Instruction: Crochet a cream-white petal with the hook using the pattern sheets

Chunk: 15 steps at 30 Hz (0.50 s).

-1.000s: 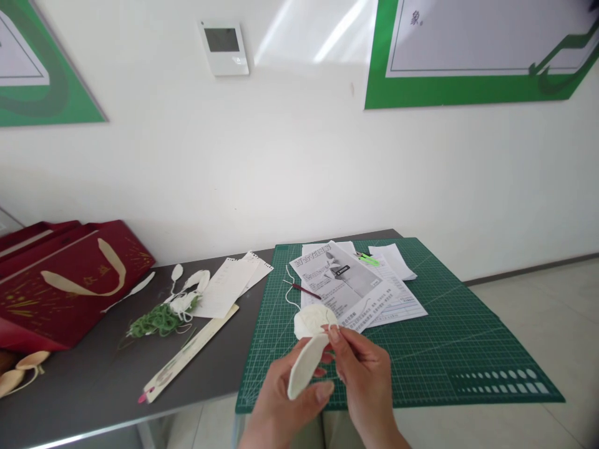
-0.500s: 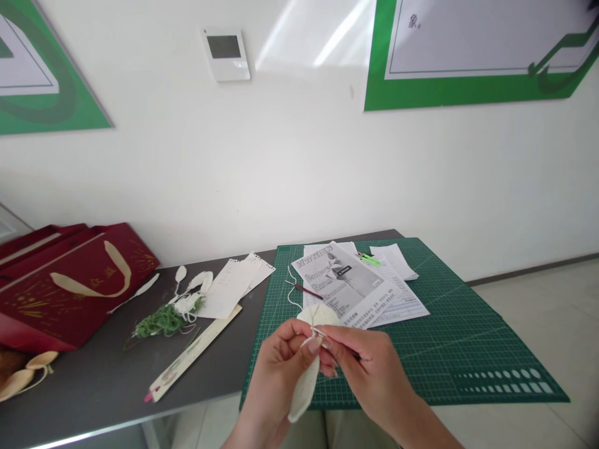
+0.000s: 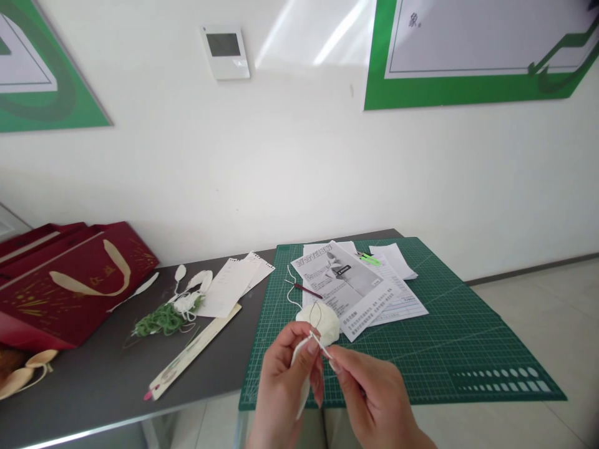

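My left hand [image 3: 285,386] is closed around a cream crocheted petal piece [image 3: 302,368], held upright by its top edge. My right hand [image 3: 369,393] pinches a thin white strand or needle [image 3: 321,345] that runs up to the piece's tip. Both hands hover over the near edge of the green cutting mat [image 3: 444,337]. Just behind them a small ball of cream yarn [image 3: 322,319] lies on the mat, its strand trailing toward a dark red crochet hook [image 3: 304,290].
Printed instruction sheets [image 3: 355,287] lie on the mat. On the grey table [image 3: 93,380] to the left are green yarn [image 3: 156,321], white crocheted pieces [image 3: 191,290], a wooden ruler [image 3: 194,352], notepaper [image 3: 234,280] and a red gift bag [image 3: 60,287]. A white wall stands behind.
The left hand turned the crocheted piece from flat and tilted to upright. The right hand shifted from gripping its top to pulling a thin strand away to the right.
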Each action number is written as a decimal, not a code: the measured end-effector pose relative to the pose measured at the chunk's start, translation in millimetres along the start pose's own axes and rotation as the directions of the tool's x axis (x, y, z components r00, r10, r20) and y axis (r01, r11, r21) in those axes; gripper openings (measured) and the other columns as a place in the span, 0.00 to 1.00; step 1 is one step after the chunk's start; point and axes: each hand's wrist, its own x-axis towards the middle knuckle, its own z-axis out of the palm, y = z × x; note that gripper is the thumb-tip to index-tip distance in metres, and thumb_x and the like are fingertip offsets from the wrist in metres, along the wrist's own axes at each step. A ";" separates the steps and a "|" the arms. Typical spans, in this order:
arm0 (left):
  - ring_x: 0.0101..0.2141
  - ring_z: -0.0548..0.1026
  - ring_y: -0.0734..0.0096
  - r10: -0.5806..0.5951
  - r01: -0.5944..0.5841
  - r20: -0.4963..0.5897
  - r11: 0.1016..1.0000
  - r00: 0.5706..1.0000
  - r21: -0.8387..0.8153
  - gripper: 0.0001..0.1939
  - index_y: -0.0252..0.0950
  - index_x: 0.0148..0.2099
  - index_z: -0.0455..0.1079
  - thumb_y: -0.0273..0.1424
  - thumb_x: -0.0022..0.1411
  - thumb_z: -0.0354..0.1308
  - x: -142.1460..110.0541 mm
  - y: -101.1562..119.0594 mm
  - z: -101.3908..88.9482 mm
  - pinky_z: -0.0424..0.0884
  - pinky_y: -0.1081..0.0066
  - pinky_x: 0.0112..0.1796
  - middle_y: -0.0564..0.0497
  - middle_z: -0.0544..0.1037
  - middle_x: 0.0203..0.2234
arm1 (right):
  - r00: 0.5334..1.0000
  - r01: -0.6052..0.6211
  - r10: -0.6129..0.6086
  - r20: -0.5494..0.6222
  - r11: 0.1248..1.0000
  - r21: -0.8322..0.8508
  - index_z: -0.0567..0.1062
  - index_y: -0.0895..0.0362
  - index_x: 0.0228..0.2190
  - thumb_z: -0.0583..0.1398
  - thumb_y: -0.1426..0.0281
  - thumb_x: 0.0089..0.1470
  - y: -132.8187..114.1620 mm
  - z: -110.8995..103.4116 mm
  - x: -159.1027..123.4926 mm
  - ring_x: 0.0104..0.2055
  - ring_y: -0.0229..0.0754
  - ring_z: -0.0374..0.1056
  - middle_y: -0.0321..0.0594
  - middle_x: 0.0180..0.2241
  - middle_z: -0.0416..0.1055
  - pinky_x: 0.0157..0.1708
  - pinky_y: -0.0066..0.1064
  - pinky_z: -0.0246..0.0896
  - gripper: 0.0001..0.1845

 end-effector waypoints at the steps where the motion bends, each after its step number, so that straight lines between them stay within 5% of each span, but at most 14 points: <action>1: 0.13 0.58 0.83 -0.023 0.024 0.009 0.999 1.000 -0.042 0.11 0.35 0.34 0.71 0.36 0.52 0.66 0.4 0.6 -1.1 0.58 0.81 0.14 0.60 0.65 0.13 | 0.999 -0.002 0.003 0.045 1.000 -0.026 0.72 0.58 0.35 0.51 0.77 0.59 -1.6 -1.2 0.6 0.22 0.38 0.68 0.38 0.22 0.73 0.23 0.26 0.58 0.10; 5: 0.12 0.50 0.86 -0.117 0.122 0.051 0.986 0.992 -0.111 0.11 0.35 0.35 0.71 0.35 0.52 0.66 -1.4 6.9 -5.4 0.50 0.84 0.12 0.61 0.62 0.12 | 0.992 -0.017 0.029 0.125 0.995 -0.095 0.70 0.57 0.27 0.49 0.75 0.60 -0.5 0.8 -4.2 0.21 0.38 0.65 0.38 0.20 0.69 0.22 0.27 0.53 0.13; 11: 0.11 0.46 0.89 -0.200 0.205 0.062 0.976 0.978 -0.080 0.11 0.35 0.33 0.71 0.35 0.50 0.67 -5.8 16.8 -5.6 0.43 0.85 0.11 0.60 0.63 0.12 | 0.951 -0.262 0.255 0.175 0.965 0.019 0.72 0.56 0.26 0.50 0.68 0.63 7.3 4.3 -6.4 0.21 0.36 0.62 0.35 0.19 0.68 0.22 0.26 0.54 0.17; 15: 0.10 0.51 0.90 -0.161 0.161 -0.011 0.987 0.987 -0.009 0.13 0.34 0.29 0.70 0.37 0.50 0.67 -7.6 12.5 -0.8 0.46 0.85 0.12 0.58 0.66 0.11 | 0.954 -0.201 0.165 0.251 0.972 0.125 0.75 0.54 0.35 0.55 0.68 0.60 -0.6 -3.5 6.1 0.39 0.43 0.68 0.42 0.35 0.75 0.40 0.31 0.63 0.09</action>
